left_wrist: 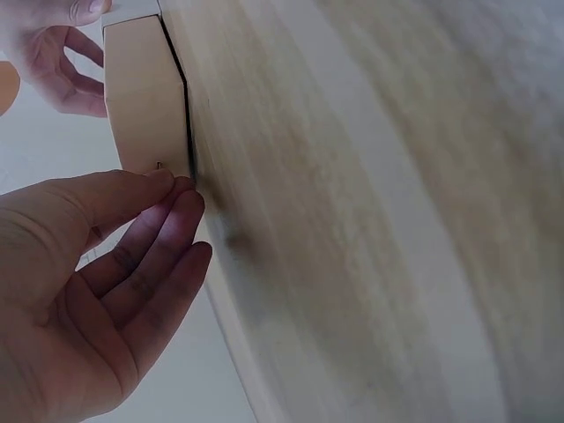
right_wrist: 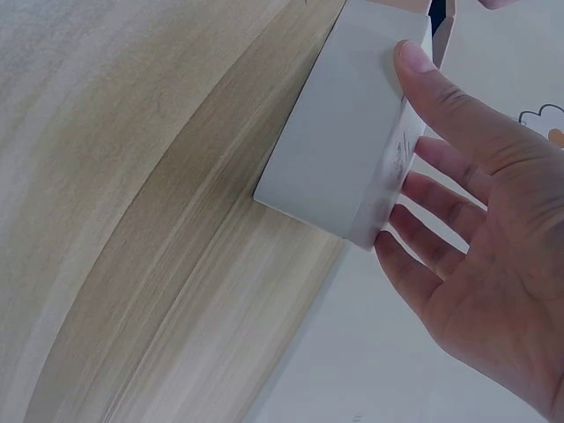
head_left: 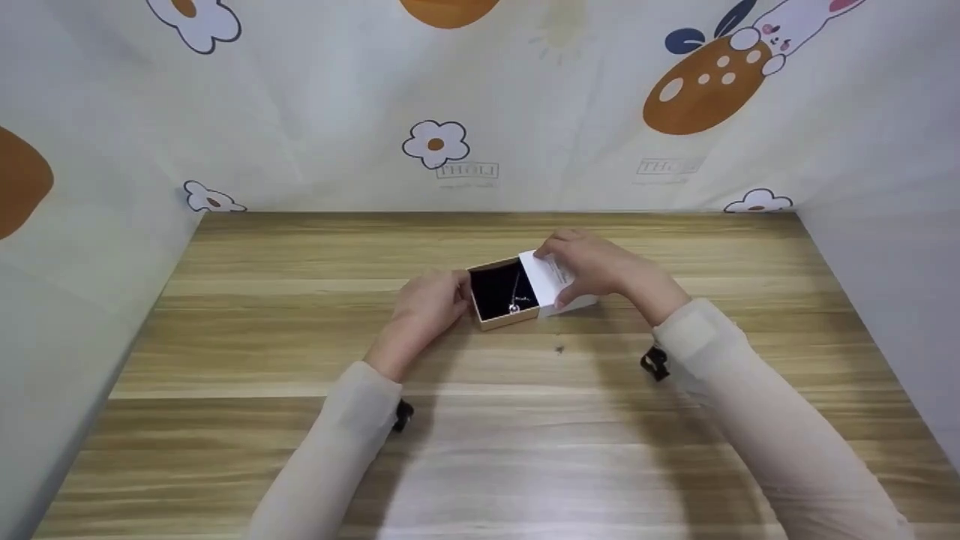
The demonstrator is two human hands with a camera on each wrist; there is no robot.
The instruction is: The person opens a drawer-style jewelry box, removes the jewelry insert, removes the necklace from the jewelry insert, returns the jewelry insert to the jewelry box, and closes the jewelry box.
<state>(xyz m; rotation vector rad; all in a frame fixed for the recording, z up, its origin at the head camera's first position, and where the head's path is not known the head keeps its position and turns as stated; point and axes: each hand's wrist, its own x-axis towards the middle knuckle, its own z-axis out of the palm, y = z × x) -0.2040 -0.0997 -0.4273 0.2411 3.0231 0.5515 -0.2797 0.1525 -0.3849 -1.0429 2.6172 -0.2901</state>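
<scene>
A small slide-out jewellery box lies on the table, its tan inner tray (head_left: 510,320) drawn part way out of the white sleeve (head_left: 547,281). Black lining shows inside the tray, and a silver necklace (head_left: 514,307) with a small pendant lies on it. At the tray's left end, my left hand (head_left: 429,304) has thumb and fingertips pinched together; in the left wrist view they meet at the end wall (left_wrist: 145,97), covering whatever lies between them. My right hand (head_left: 592,264) grips the sleeve across its width, thumb on the near side (right_wrist: 344,115) and fingers on the top and far side.
The box sits on a wood-grain table (head_left: 300,352). A pale curtain (head_left: 315,97) with flowers and a rabbit print rises behind the table. A small dark mark (head_left: 559,349) shows on the tabletop in front of the box.
</scene>
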